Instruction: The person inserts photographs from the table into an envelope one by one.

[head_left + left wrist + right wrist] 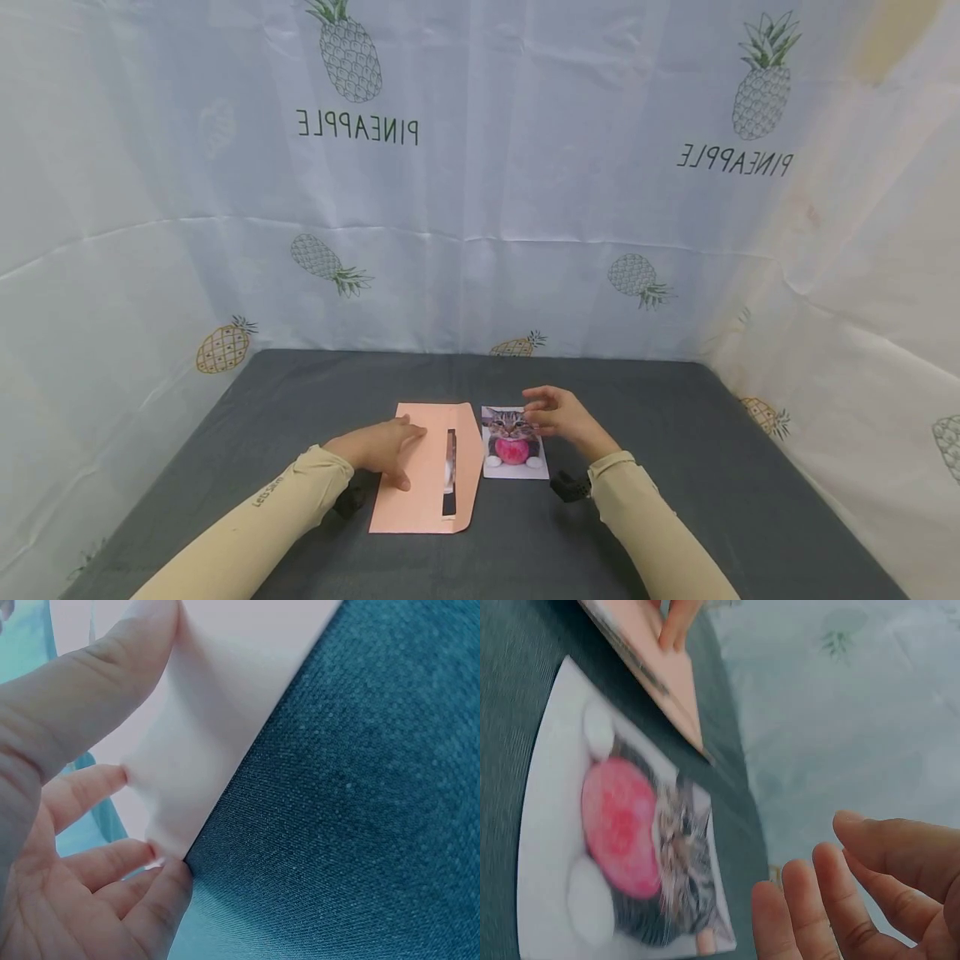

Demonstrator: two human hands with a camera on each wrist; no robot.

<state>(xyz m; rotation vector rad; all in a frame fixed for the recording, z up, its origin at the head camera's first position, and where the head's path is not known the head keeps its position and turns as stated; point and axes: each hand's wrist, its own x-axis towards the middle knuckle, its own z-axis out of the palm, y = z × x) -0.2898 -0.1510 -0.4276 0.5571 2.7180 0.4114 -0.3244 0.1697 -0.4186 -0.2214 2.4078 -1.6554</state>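
Observation:
A pink envelope lies on the dark cloth, its flap folded out to the right. Through a slot near the flap, part of a dark-and-white picture shows inside. My left hand rests on the envelope's left part, fingers spread, with thumb and fingertips touching the paper; the left wrist view shows them along its edge. Right of the envelope lies a photo of a tabby cat with a pink ball. Over the photo's upper right corner hovers my right hand, fingers loosely bent and holding nothing; the right wrist view shows it apart from the photo.
The table is covered with dark grey cloth. A white curtain printed with pineapples stands behind it and along both sides. Dark wrist cameras sit under both wrists, the right one close beside the photo.

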